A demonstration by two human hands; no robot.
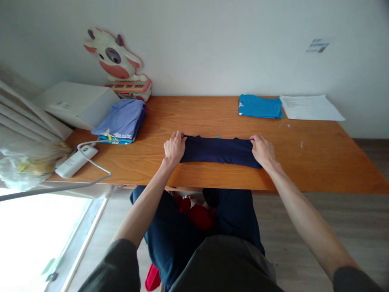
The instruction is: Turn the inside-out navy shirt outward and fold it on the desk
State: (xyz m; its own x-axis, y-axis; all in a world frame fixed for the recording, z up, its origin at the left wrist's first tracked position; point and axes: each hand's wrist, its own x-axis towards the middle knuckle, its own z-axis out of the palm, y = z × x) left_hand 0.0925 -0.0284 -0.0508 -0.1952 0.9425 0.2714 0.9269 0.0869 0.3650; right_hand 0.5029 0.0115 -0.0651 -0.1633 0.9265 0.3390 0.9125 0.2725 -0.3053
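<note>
A dark navy cloth [220, 151], folded into a long narrow strip, lies across the wooden table near its front edge. My left hand [175, 147] pinches the cloth's left end at the upper corner. At the other end, my right hand [262, 149] grips the upper right corner between thumb and fingers. The strip is stretched fairly flat between both hands, with small bumps along its far edge.
On the wooden table [188, 117], folded purple and blue clothes [124, 117] sit left beside a white box [82, 101], a cow toy [117, 61] and a white power strip [77, 161] with a cable. Folded blue cloth [261, 107] and papers [311, 107] lie back right.
</note>
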